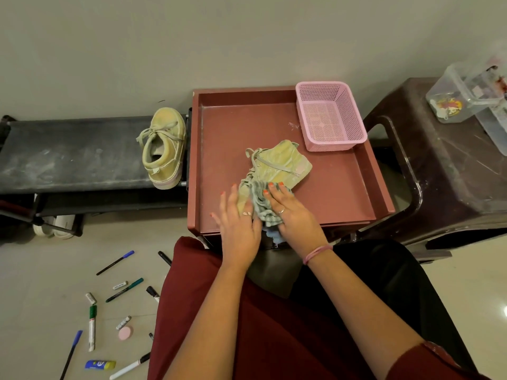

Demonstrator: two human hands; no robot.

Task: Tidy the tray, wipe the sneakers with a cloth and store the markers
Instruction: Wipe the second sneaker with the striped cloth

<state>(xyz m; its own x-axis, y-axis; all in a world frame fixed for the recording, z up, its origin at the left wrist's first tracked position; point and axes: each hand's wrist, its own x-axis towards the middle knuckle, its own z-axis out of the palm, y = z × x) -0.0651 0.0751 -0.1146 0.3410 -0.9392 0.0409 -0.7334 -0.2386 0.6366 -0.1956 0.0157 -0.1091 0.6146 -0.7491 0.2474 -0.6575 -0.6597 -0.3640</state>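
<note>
Sneaker work sits right under your hands: your right hand [295, 215] presses a grey-striped cloth [263, 205] onto the pale green canvas sneaker [277, 165] lying in the reddish-brown tray [343, 187], while your left hand [238, 226], fingers straight, steadies its near end. Its mate [164, 149] rests on the black bench [68, 154]; markers [92, 329] lie scattered on the floor.

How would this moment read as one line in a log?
step: wiping | right hand: presses cloth on sneaker | left hand: steadies sneaker | tray: holds sneaker, basket
</note>
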